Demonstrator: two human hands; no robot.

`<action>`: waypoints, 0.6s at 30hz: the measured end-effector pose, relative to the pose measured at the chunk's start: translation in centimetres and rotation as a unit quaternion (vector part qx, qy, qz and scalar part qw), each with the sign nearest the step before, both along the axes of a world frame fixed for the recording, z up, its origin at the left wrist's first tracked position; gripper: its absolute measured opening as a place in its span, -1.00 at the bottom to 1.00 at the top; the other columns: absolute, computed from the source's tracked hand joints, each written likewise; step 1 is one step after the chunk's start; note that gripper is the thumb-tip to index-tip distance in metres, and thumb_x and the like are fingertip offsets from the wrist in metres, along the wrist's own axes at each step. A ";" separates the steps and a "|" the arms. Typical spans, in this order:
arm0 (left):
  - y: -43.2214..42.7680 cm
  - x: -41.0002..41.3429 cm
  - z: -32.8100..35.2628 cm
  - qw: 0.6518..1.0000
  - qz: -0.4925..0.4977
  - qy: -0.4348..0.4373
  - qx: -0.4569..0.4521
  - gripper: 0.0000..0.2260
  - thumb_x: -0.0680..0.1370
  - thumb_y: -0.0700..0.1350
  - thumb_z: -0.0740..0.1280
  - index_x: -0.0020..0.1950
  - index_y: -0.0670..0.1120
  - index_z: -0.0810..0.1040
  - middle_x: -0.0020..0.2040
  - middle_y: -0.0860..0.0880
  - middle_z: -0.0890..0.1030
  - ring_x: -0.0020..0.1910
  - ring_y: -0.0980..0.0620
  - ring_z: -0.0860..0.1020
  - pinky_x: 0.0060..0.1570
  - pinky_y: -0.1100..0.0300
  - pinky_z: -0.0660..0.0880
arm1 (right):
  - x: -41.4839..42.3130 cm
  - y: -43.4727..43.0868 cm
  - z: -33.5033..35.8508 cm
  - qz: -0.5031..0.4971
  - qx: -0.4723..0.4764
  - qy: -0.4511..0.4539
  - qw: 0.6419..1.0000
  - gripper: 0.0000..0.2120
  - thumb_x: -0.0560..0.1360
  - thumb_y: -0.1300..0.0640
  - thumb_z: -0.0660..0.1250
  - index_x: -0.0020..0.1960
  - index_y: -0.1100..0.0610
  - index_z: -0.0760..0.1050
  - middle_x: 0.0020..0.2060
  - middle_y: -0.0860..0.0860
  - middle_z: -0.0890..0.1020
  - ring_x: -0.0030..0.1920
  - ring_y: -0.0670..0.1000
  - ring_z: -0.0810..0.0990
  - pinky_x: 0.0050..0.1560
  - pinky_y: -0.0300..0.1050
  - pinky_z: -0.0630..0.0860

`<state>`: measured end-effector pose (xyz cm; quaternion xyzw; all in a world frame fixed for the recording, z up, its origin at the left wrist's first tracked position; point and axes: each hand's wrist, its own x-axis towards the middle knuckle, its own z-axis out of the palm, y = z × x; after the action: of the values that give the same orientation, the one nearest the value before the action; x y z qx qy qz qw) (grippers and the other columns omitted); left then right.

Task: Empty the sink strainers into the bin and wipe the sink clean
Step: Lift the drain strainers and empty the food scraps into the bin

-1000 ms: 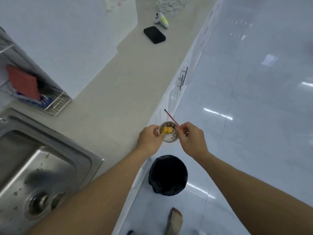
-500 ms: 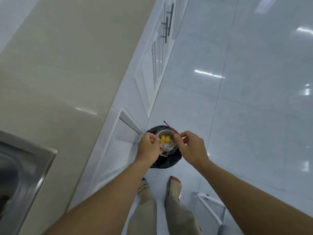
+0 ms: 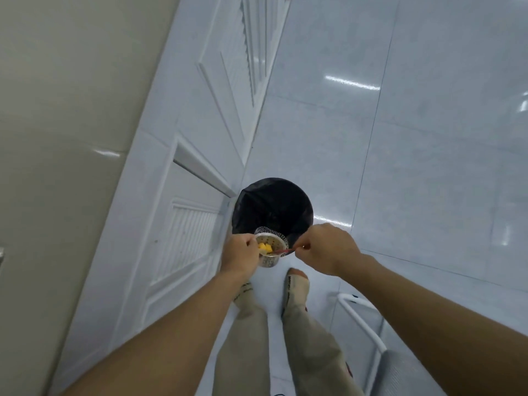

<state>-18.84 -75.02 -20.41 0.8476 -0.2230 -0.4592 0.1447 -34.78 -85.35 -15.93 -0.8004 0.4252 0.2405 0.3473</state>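
Note:
My left hand (image 3: 241, 256) grips a round perforated metal sink strainer (image 3: 270, 250) by its rim, at the near edge of the bin. Yellow food bits (image 3: 265, 248) lie inside the strainer. My right hand (image 3: 324, 248) pinches a thin red stick (image 3: 283, 250) whose tip reaches into the strainer toward the food. Directly beyond and below stands a round bin (image 3: 271, 208) lined with a black bag, on the floor against the cabinet. The sink is out of view.
White cabinet doors (image 3: 200, 172) run along the left under a beige countertop (image 3: 65, 115). Glossy pale floor tiles (image 3: 414, 138) spread to the right. My legs and socked feet (image 3: 297, 284) stand just behind the bin. A white metal frame (image 3: 363, 318) sits at lower right.
The view has tilted down from the counter and sink to the floor. Both hands have carried the strainer over the bin, and the red stick has swung down into the strainer.

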 end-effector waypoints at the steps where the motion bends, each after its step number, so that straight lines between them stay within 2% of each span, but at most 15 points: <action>1: 0.0 0.0 -0.1 1.000 -0.008 0.003 -0.002 -0.65 0.64 -0.21 0.18 -0.35 -0.11 0.47 -0.36 -0.03 0.49 -0.35 0.07 0.47 -0.39 0.24 0.40 | 0.5 0.0 -0.3 0.020 0.000 0.012 1.000 -0.77 0.48 0.06 0.26 -0.08 0.00 0.70 -0.27 -0.04 0.69 -0.26 0.01 0.63 -0.24 -0.09 0.63; 4: -0.6 0.1 -0.3 1.000 -0.028 0.003 0.000 -0.64 0.64 -0.21 0.18 -0.38 -0.10 0.43 -0.39 -0.02 0.46 -0.40 0.09 0.42 -0.44 0.26 0.34 | 1.4 -0.3 -0.9 0.036 -0.006 0.019 0.999 -0.78 0.52 0.07 0.27 -0.12 0.05 0.69 -0.29 0.00 0.67 -0.29 0.03 0.61 -0.28 -0.10 0.60; 6: -1.2 0.4 -0.5 0.999 -0.032 0.006 0.010 -0.63 0.61 -0.24 0.18 -0.41 -0.09 0.38 -0.43 -0.01 0.42 -0.43 0.08 0.38 -0.46 0.23 0.29 | 1.8 -0.4 -1.3 0.033 -0.004 0.020 0.999 -0.77 0.55 0.09 0.27 -0.21 0.05 0.64 -0.36 -0.02 0.61 -0.35 -0.02 0.55 -0.38 -0.21 0.44; 9: -2.1 0.6 -0.9 0.999 -0.031 0.011 0.029 -0.61 0.58 -0.28 0.18 -0.44 -0.07 0.27 -0.46 -0.01 0.32 -0.45 0.06 0.29 -0.47 0.23 0.19 | 1.8 -0.4 -1.8 0.011 -0.014 0.006 1.000 -0.67 0.58 0.13 0.24 -0.36 0.01 0.47 -0.45 -0.06 0.45 -0.43 -0.07 0.42 -0.41 -0.30 0.25; 13: -2.9 0.8 -1.2 0.998 -0.024 0.015 0.052 -0.68 0.56 -0.30 0.19 -0.40 -0.11 0.32 -0.42 -0.05 0.33 -0.41 0.03 0.29 -0.44 0.20 0.18 | 1.4 -0.5 -2.3 -0.021 -0.065 -0.026 0.997 -0.74 0.63 0.06 0.21 -0.05 0.03 0.67 -0.26 -0.04 0.52 -0.30 -0.05 0.49 -0.37 -0.30 0.24; 18: -3.1 1.1 -1.9 0.997 -0.023 0.022 0.065 -0.67 0.57 -0.29 0.18 -0.40 -0.12 0.34 -0.41 -0.07 0.34 -0.39 0.01 0.30 -0.42 0.19 0.19 | 1.2 -0.9 -2.9 -0.053 -0.083 -0.049 0.994 -0.77 0.56 0.03 0.26 -0.08 -0.03 0.70 -0.28 -0.09 0.59 -0.36 -0.07 0.50 -0.41 -0.29 0.30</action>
<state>-17.76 -78.09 -22.28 0.8398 -0.2084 -0.4943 0.0833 -33.56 -86.23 -18.79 -0.8138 0.4678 0.1463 0.3124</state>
